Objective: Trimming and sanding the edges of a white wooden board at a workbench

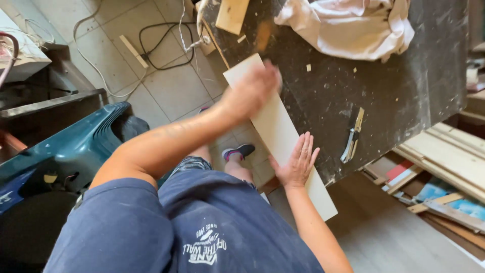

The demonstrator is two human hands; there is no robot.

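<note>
We're pressing right hand [297,164], fingers flat together, on pale board [275,129]; left hand [252,91] blurred over board's far end, fingers unclear.

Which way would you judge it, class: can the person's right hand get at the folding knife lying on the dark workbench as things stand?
Probably yes. The right hand lies flat on the pale board, and the folding knife lies just beyond it on the dark workbench, with nothing between them.
</note>
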